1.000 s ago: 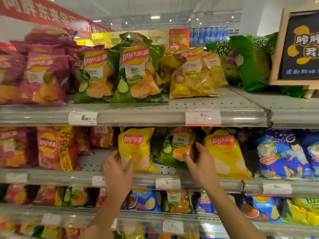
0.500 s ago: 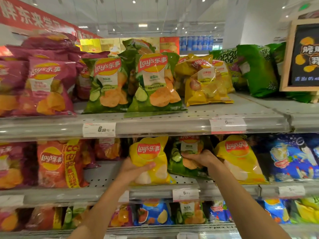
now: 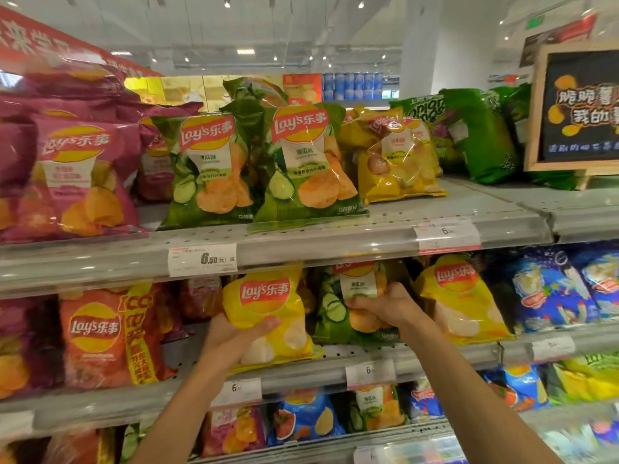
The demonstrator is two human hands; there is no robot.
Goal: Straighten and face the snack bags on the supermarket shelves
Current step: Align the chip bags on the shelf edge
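Your left hand (image 3: 234,339) grips the yellow Lay's bag (image 3: 268,316) at its lower corner on the middle shelf (image 3: 335,360); your right hand (image 3: 385,304) clutches the green cucumber Lay's bag (image 3: 338,316) beside it. A price tag (image 3: 202,259) above reads 6.50. Bare shelf shows left of the yellow bag, though blurred.

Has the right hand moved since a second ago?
Yes. The right hand went from the gap beside the green bag leftward onto its front, judged against the shelf's price tag below.
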